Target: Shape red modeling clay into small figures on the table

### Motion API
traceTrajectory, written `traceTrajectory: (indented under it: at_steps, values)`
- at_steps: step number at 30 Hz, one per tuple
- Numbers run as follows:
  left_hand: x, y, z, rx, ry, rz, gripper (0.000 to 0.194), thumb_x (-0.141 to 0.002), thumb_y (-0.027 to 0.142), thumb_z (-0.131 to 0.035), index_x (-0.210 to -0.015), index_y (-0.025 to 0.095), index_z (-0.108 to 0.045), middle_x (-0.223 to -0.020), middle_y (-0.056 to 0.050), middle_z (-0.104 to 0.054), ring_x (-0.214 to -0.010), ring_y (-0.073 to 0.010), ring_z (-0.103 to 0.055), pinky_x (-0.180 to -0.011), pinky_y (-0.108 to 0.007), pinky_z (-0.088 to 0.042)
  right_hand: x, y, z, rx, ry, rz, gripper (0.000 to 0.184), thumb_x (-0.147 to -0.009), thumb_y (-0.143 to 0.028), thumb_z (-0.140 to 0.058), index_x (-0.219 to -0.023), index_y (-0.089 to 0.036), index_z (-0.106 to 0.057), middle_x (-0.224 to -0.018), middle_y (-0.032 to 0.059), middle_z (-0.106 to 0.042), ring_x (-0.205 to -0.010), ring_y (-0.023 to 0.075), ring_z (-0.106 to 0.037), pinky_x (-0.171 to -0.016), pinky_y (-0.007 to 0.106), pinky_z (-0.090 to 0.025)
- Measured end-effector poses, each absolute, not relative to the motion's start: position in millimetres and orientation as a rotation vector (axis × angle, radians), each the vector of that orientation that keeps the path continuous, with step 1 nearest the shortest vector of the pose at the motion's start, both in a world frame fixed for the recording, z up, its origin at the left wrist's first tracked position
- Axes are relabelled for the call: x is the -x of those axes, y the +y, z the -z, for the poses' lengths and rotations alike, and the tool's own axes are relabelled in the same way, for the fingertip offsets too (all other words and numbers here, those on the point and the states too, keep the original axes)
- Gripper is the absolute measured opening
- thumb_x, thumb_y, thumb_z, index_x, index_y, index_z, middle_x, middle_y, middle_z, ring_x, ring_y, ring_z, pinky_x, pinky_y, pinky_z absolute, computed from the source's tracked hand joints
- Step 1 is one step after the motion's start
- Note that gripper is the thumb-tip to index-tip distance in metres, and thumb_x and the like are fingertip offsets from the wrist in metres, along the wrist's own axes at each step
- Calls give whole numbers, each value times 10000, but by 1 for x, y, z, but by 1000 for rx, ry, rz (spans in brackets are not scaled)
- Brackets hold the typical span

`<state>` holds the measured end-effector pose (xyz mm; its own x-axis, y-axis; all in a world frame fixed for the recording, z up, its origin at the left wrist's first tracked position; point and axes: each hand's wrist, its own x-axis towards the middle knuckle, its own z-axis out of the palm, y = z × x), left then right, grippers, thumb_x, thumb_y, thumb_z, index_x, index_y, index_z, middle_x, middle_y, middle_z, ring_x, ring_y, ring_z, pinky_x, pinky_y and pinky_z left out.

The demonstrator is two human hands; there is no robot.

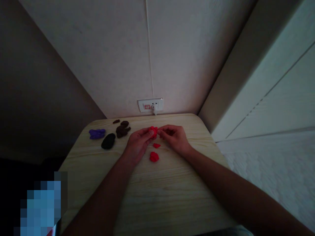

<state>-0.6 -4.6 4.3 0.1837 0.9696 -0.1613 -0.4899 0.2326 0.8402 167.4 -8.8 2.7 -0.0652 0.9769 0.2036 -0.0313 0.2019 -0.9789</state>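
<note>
- Near the back of a pale wood-grain worktop (157,196), two bare hands work a bright red lump (154,131), just in front of a wall socket (159,104).
- The left hand (137,142) grips the lump between thumb and fingers; the right hand (175,137) appears to pinch its edge with closed fingertips.
- Shaping by fingertip seems to be the step in hand; any further pinch calls for a light touch, with the left hand steadying.
- The held lump looks soft, uneven and knobbly, partly hidden by fingers.
- Closer to the wearer lie a small, flat red scrap (157,145) and a rounder red piece (154,157), apart from each other.
- Off to the left sit a purple lump (97,133), a smooth black lump (108,141) and several brown pieces (122,131).
</note>
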Motion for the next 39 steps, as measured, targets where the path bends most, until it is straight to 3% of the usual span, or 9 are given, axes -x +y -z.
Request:
traceTrajectory:
  at_steps: [24, 39]
  values:
    - [1, -3, -7, -725, 728, -1153, 272, -686, 222, -875, -917, 115, -780, -881, -58, -759, -767, -108, -668, -792, -231, -549, -166, -7, -2, 953, -1212, -1182, 328, -690, -433, -860, -857, -176, -744, -673, 14, -718, -532, 140, -633, -513, 255, -524]
    - [1, -3, -7, -700, 774, -1158, 303, -680, 293, -877, -909, 123, -774, -869, -60, -740, -760, -129, -661, -785, -273, -554, -167, -8, -2, 974, -1224, -1090, 283, -741, -387, -807, -912, -170, -749, -613, 8, -691, -498, 137, -607, -496, 259, -503]
